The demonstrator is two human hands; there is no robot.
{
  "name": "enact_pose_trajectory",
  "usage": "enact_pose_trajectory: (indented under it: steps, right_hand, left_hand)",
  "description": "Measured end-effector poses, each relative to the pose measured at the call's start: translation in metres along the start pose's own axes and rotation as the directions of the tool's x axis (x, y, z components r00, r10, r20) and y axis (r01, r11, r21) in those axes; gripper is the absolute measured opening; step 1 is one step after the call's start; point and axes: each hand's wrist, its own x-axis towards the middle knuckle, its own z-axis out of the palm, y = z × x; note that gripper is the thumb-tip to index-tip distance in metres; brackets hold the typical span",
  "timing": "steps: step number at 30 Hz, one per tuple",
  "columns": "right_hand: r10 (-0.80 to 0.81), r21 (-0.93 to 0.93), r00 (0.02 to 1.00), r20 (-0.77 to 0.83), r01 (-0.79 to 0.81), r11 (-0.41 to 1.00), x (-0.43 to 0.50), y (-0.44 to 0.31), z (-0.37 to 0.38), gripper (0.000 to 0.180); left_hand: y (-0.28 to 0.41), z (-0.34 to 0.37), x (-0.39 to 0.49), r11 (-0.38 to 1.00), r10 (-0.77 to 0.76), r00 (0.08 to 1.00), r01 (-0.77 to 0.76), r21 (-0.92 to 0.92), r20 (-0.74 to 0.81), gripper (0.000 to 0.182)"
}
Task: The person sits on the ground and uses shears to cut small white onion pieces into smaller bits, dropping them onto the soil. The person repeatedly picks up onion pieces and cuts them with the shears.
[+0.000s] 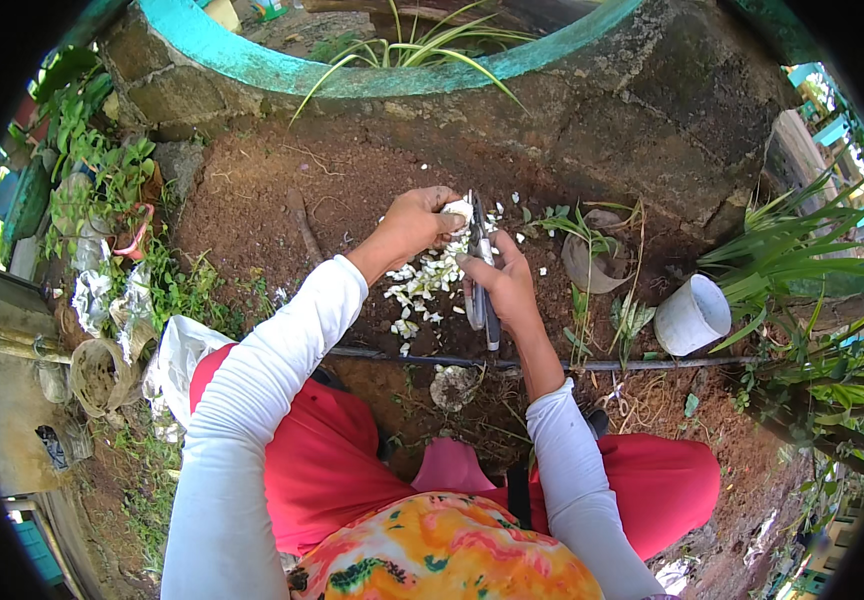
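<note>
My left hand (421, 221) pinches a rounded white piece (460, 211) of a material I cannot tell. Scissors (483, 247) with grey and dark handles are gripped in my right hand (503, 281). Their blades point away from me, close beside the white piece; the fingers partly hide them. Below both hands, many small white cut bits (432, 281) lie scattered in a loose heap on the brown soil (252, 202). A few more bits lie farther out to the right.
A curved stone wall (597, 127) with a turquoise rim closes the far side. To the right stand a white plastic pot (693, 315) and leafy plants (799, 240). A dark pipe (402, 356) crosses the ground before me. A clear plastic bag (184, 360) lies by my left knee.
</note>
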Motion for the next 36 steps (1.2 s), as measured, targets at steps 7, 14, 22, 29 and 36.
enact_pose_trajectory:
  steps: [7,14,22,29,36]
  right_hand:
    - [0.037,0.206,0.999,0.039,-0.045,0.978,0.003,0.0,0.0,0.045]
    - [-0.149,-0.467,0.987,-0.063,0.103,0.878,-0.004,-0.018,-0.008,0.058]
    - [-0.15,-0.614,0.989,0.011,0.126,0.779,-0.007,-0.021,-0.009,0.052]
    - [0.154,0.309,0.981,0.122,-0.185,0.933,0.001,0.002,0.001,0.032]
    - [0.106,0.031,0.994,0.038,-0.107,0.994,0.002,0.001,0.0,0.057]
  left_hand:
    - [-0.003,-0.001,0.001,0.99,-0.022,0.999,0.026,-0.139,0.031,0.02]
    - [0.001,-0.005,0.004,0.98,-0.089,0.994,0.1,-0.17,0.071,0.015]
    - [0.005,-0.005,0.001,0.974,0.047,0.997,-0.034,0.224,-0.054,0.029]
    - [0.005,-0.002,-0.006,0.812,0.332,0.943,-0.284,0.51,-0.003,0.032]
    - [0.0,-0.004,0.002,1.0,0.012,0.999,-0.014,-0.027,-0.05,0.027]
